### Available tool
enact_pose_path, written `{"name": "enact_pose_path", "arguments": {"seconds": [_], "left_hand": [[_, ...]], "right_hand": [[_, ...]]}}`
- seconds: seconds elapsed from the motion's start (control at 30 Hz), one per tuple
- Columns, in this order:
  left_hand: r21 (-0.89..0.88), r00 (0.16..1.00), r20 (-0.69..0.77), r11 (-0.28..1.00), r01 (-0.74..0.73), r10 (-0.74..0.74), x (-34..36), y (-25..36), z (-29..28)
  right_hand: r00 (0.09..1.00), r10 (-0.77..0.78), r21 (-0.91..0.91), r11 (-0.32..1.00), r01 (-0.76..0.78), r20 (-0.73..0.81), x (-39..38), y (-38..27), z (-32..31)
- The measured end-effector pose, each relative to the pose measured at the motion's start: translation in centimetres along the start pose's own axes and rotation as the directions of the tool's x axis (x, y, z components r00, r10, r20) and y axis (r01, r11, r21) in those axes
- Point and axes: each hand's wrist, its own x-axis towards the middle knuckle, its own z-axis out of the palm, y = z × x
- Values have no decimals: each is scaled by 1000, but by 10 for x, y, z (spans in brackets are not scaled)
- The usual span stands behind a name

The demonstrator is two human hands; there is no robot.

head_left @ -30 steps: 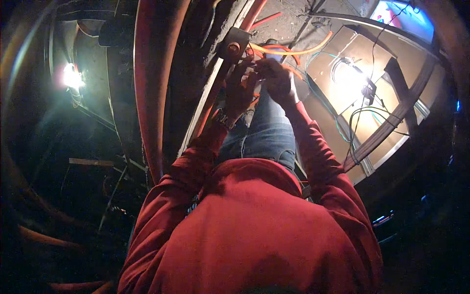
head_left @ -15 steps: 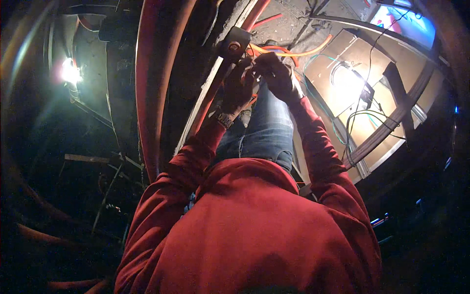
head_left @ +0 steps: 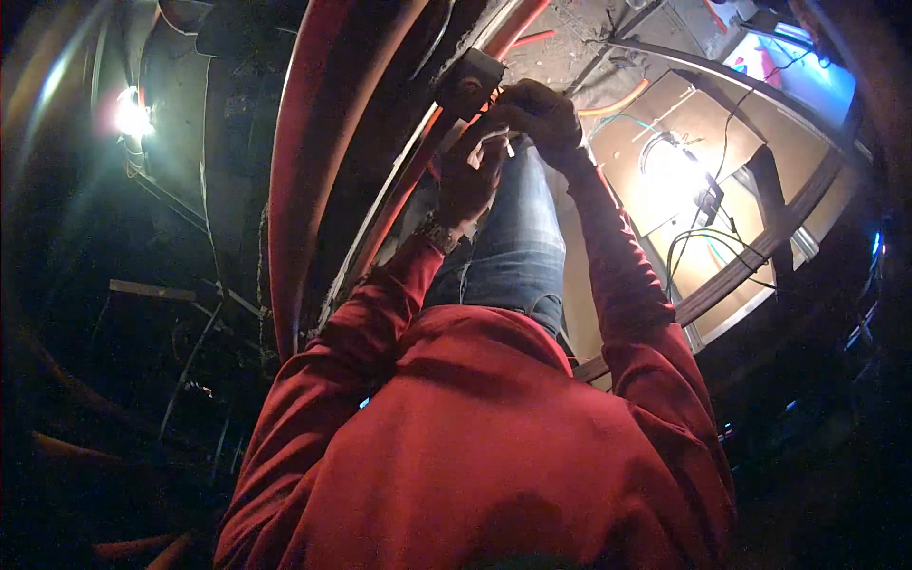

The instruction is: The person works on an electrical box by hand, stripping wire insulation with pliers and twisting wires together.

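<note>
A dark square box (head_left: 470,85) with a round feature on its face is fixed to a red-edged beam. Right beside it, my right hand (head_left: 543,112) is closed, its fingertips bent down toward the box's lower corner; what they pinch is hidden. My left hand (head_left: 467,185), with a watch (head_left: 438,232) at the wrist, is just below, fingers curled in. A thin white piece (head_left: 510,148) shows at its fingertips, too small to name. An orange flexible tube (head_left: 617,101) runs out to the right behind my right hand.
A bright work lamp (head_left: 674,176) with looped black cables (head_left: 708,237) shines over light boards at the right. A wooden bar (head_left: 760,249) crosses there. Large red curved pipes (head_left: 313,171) rise on the left. Another lamp (head_left: 133,119) glows at far left.
My right hand has moved up toward the box and covers more of the orange tubes. The white piece now shows at my left fingertips. The whole view has shifted slightly.
</note>
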Motion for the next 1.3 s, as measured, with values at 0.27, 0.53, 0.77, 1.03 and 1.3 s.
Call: {"name": "enact_pose_path", "arguments": {"seconds": [0.27, 0.53, 0.77, 1.03, 1.3], "left_hand": [[-918, 894, 115, 297, 262, -433, -10, 0, 2], [-936, 892, 326, 23, 350, -314, 13, -29, 6], [-914, 905, 255, 221, 340, -340, 8, -16, 10], [-898, 923, 218, 306, 317, -316, 10, -41, 8], [-787, 875, 50, 520, 332, -482, 19, -21, 11]], "right_hand": [[953, 224, 118, 961, -251, 205, 9, 8, -13], [980, 113, 52, 991, -123, 166, -1, 12, -20], [964, 242, 102, 962, -253, 108, -16, -1, -27], [996, -48, 136, 990, 37, 76, -32, -6, -17], [980, -200, -201, 960, 195, -7, -22, -7, 1]]}}
